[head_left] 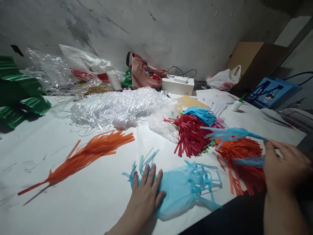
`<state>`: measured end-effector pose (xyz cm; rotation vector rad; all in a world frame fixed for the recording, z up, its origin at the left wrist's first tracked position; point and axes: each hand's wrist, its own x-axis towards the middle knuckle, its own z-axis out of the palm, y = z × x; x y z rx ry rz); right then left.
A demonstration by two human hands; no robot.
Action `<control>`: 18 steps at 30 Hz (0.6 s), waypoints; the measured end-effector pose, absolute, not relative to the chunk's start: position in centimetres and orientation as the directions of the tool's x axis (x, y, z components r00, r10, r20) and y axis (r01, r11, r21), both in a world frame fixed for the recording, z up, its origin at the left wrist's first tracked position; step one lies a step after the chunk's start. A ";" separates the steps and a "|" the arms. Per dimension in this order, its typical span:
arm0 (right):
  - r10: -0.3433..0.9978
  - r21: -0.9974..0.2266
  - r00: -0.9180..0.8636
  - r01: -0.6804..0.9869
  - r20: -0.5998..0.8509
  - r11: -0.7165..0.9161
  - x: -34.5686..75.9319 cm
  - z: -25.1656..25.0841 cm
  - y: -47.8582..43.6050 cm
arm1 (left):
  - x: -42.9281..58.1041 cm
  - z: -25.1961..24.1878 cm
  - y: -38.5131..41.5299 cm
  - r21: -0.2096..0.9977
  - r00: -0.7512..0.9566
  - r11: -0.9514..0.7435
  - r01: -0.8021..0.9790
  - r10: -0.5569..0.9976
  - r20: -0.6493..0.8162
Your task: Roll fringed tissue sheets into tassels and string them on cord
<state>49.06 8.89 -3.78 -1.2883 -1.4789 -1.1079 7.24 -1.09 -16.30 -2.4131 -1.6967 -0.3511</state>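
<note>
My left hand (146, 184) lies with spread fingers on the left part of a light blue fringed paper sheet (176, 189), which rests on the white table near its front edge. At the right, my right hand (281, 160) pinches the narrow twisted end of a light blue paper tassel (232, 133), held above an orange fringed bundle (241, 148). More blue strands hang below that hand. An orange tassel (88, 155) with a twisted stem lies at the left. Dark red fringe (190, 135) and brighter blue fringe (200, 114) are piled behind the blue sheet.
A heap of shiny white strips (117, 107) spreads across the table's middle back. Green folded paper (19, 91) stands at the far left. A glue bottle (236, 105), blue bag (272, 93), cardboard box (254, 62), white box (178, 85) and pink bag (144, 73) sit further back.
</note>
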 end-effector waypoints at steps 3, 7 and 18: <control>0.352 0.183 -0.263 0.952 0.898 0.246 47.3 -2.2 5.0 | 7.1 -13.4 -1.2 0.057 0.354 -0.414 0.909 0.835 0.421; 0.414 0.116 -0.625 0.631 0.662 0.767 39.8 -1.9 0.7 | 8.6 -7.1 -2.6 0.420 0.291 -0.530 0.737 0.809 0.510; 0.413 -0.241 -0.398 0.414 0.819 0.878 30.4 -2.3 -0.2 | 12.6 -4.8 -3.0 0.870 0.144 0.282 -0.404 0.959 -0.244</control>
